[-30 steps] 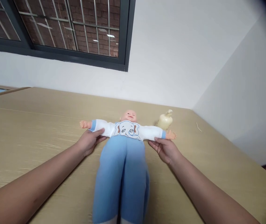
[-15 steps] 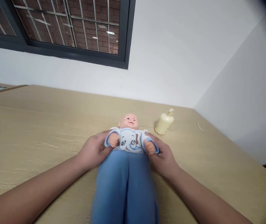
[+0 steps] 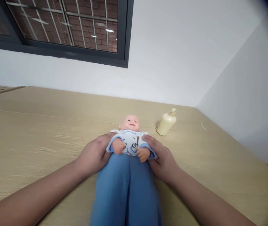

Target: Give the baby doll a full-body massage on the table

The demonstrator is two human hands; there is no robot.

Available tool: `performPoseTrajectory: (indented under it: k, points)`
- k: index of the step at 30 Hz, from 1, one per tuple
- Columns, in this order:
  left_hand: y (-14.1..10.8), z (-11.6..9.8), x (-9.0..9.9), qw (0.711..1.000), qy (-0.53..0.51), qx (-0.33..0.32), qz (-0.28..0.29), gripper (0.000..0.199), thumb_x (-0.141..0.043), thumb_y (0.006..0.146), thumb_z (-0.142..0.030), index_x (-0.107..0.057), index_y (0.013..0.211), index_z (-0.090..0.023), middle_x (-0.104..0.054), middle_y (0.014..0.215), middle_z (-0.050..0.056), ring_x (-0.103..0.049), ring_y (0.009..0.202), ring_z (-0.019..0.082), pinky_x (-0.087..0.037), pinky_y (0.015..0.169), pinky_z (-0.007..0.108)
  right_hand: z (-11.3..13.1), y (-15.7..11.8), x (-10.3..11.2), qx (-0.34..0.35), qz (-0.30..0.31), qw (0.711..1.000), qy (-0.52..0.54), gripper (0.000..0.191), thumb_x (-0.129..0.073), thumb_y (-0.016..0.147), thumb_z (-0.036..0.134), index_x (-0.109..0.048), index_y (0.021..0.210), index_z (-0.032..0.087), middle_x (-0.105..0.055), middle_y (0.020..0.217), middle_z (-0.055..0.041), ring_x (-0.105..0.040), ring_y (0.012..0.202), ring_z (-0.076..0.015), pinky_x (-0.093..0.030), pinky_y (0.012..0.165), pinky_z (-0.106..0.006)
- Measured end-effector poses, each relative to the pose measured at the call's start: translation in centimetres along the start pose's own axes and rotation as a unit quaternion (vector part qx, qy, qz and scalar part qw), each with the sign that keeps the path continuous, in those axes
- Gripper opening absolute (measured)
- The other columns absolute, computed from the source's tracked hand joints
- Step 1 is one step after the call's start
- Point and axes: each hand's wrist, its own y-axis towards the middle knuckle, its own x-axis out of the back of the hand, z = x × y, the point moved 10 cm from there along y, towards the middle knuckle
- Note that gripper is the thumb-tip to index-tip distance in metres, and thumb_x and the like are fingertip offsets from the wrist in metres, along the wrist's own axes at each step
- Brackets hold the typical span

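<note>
A baby doll [image 3: 129, 138] lies face up on the wooden table [image 3: 54, 125], its head toward the wall. It wears a white top with an elephant print and blue cuffs, and blue trousers [image 3: 126, 188]. My left hand [image 3: 97, 152] is wrapped round the doll's sleeve and side at the left. On the other side my right hand [image 3: 162, 157] grips the other sleeve, its fingers over the upper arm. Both doll fists rest over the front of the top. Some of my fingertips are hidden behind the sleeves.
A cream pump bottle [image 3: 166, 123] stands on the table to the right of the doll's head. Farther right lies a thin pale strip [image 3: 203, 126]. A white wall [image 3: 166, 56] and a dark-framed window [image 3: 77, 51] rise behind the table.
The doll's two forearms have swung inward over its belly, pressed by my hands. My fingers have come farther over the sleeves. The view has shifted slightly.
</note>
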Motion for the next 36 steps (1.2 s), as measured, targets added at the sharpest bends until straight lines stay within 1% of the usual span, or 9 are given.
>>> performPoseTrajectory:
  k: [4,7,12,14,18,21,27,32,36]
  points:
    - [0.0,4.0,0.4,0.984,-0.113,0.128,-0.051,0.036,-0.051,0.094,-0.042,-0.064,0.117,-0.019,-0.074,0.116,0.008,-0.069,0.107,0.031,-0.053,0.096,0.041,-5.1,-0.4,1.7,-0.168,-0.086,0.972,0.137,0.049,-0.067,0.085,0.028,-0.061,0.134,0.024,-0.066,0.134,-0.0089,-0.061,0.125,-0.0324,-0.046,0.111,-0.053]
    - [-0.5,7.5,-0.1,0.953,-0.193,0.214,-0.099,0.042,-0.055,0.09,-0.054,-0.066,0.107,-0.016,-0.075,0.108,0.011,-0.068,0.105,0.035,-0.053,0.095,0.046,-8.8,-1.3,2.2,-0.271,-0.166,0.902,0.292,0.039,-0.077,0.079,0.036,-0.071,0.112,0.018,-0.075,0.113,-0.0109,-0.068,0.111,-0.0343,-0.048,0.106,-0.055]
    - [-1.3,11.0,-2.9,0.82,-0.46,0.313,-0.133,0.05,-0.075,0.08,-0.05,-0.065,0.117,-0.018,-0.071,0.124,0.013,-0.067,0.115,0.033,-0.056,0.095,0.044,-11.4,-1.8,0.3,-0.345,-0.193,0.765,0.509,0.044,-0.082,0.07,0.022,-0.069,0.112,0.022,-0.074,0.118,-0.0069,-0.067,0.114,-0.029,-0.055,0.101,-0.047]
    - [-1.7,11.5,-3.9,0.769,-0.514,0.357,-0.13,0.052,-0.08,0.077,-0.045,-0.065,0.119,-0.019,-0.07,0.127,0.013,-0.068,0.114,0.031,-0.06,0.089,0.042,-12.2,-2.2,-0.2,-0.378,-0.195,0.739,0.522,0.044,-0.081,0.07,0.019,-0.069,0.112,0.023,-0.074,0.117,-0.0066,-0.068,0.112,-0.0267,-0.056,0.1,-0.045]
    - [-1.9,11.8,-4.4,0.746,-0.52,0.391,-0.137,0.055,-0.083,0.075,-0.044,-0.065,0.122,-0.021,-0.067,0.131,0.013,-0.069,0.113,0.029,-0.062,0.083,0.038,-13.1,-2.6,-0.8,-0.407,-0.187,0.717,0.535,0.042,-0.08,0.071,0.016,-0.069,0.111,0.023,-0.075,0.114,-0.0062,-0.071,0.102,-0.0236,-0.058,0.098,-0.042]
    - [-1.8,11.6,-3.8,0.759,-0.51,0.377,-0.146,0.055,-0.082,0.076,-0.045,-0.065,0.122,-0.02,-0.07,0.128,0.012,-0.07,0.111,0.029,-0.061,0.087,0.039,-12.6,-2.2,-0.4,-0.373,-0.201,0.727,0.541,0.045,-0.081,0.071,0.017,-0.068,0.113,0.024,-0.074,0.116,-0.0052,-0.07,0.107,-0.0245,-0.058,0.097,-0.042]
    - [-1.3,8.6,0.0,0.922,-0.226,0.289,-0.123,0.043,-0.068,0.084,-0.054,-0.074,0.107,-0.018,-0.077,0.11,0.009,-0.069,0.109,0.035,-0.053,0.098,0.045,-9.5,-1.1,1.7,-0.247,-0.216,0.812,0.482,0.041,-0.079,0.072,0.02,-0.07,0.112,0.021,-0.074,0.117,-0.0074,-0.067,0.114,-0.031,-0.052,0.105,-0.051]
    - [-0.9,3.6,1.1,0.967,-0.166,0.162,-0.105,0.037,-0.063,0.09,-0.044,-0.071,0.117,-0.021,-0.075,0.116,0.006,-0.071,0.105,0.029,-0.056,0.096,0.04,-5.7,-1.1,2.7,-0.188,-0.159,0.94,0.235,0.038,-0.071,0.083,0.026,-0.07,0.12,0.021,-0.07,0.126,-0.0093,-0.063,0.122,-0.033,-0.046,0.111,-0.054]
    - [-0.6,0.0,1.5,0.995,-0.055,0.011,-0.086,0.044,-0.057,0.093,-0.028,-0.06,0.136,-0.021,-0.063,0.141,0.007,-0.062,0.126,0.027,-0.05,0.107,0.039,-1.8,-0.6,1.1,-0.074,-0.072,0.985,0.135,0.059,-0.06,0.088,0.018,-0.051,0.145,0.029,-0.053,0.15,-0.0055,-0.051,0.138,-0.0282,-0.041,0.118,-0.05]
